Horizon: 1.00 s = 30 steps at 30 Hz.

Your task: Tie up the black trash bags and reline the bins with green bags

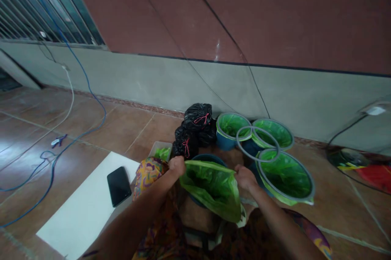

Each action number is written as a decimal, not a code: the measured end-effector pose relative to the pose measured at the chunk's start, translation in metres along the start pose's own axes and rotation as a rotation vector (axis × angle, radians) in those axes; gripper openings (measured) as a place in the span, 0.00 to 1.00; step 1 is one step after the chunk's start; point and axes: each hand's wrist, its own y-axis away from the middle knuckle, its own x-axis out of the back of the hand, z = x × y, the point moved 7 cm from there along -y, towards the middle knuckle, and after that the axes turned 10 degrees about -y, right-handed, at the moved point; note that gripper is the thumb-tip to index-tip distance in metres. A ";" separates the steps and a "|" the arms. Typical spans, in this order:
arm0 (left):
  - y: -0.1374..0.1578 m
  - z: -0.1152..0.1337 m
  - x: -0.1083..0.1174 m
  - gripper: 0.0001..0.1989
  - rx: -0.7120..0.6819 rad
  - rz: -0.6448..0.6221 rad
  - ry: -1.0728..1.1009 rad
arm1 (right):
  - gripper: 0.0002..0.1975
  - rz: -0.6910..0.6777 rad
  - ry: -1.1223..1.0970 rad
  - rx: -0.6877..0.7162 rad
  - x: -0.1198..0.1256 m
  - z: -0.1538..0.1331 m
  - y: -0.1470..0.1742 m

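Note:
A green plastic bag (220, 195) is stretched wide between my hands, its mouth facing up. My left hand (177, 166) pinches the bag's left edge. On the opposite side my right hand (245, 177) grips the right edge. Beneath and behind the bag, a dark blue bin (210, 157) shows part of its rim; the rest is hidden. A loose grey ring (276, 142) rests across the tops of two lined bins to the right. Those are a front bin (310, 174) and a back right bin (291, 133), both with green liners and grey rings.
Another lined bin (224, 142) stands by the wall, beside tied black bags (198, 115). A small tray (154, 148) holds green plastic. Left of me, a phone (119, 186) lies on a white board (76, 207). A blue cable (87, 78) crosses the floor.

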 end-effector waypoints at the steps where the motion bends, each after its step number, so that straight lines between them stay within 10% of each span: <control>1: -0.006 0.001 -0.003 0.13 0.012 -0.010 -0.009 | 0.14 -0.030 0.015 0.013 -0.003 -0.002 -0.005; 5: -0.028 0.008 -0.011 0.14 -0.012 -0.064 -0.002 | 0.27 -0.138 0.027 0.135 -0.022 -0.018 -0.025; 15: -0.075 0.025 -0.025 0.26 -0.139 -0.222 0.357 | 0.16 -0.104 0.060 0.097 -0.056 -0.031 -0.067; 30: -0.062 0.067 -0.008 0.11 -0.447 0.042 0.553 | 0.28 -0.163 -0.271 0.261 -0.034 -0.061 -0.076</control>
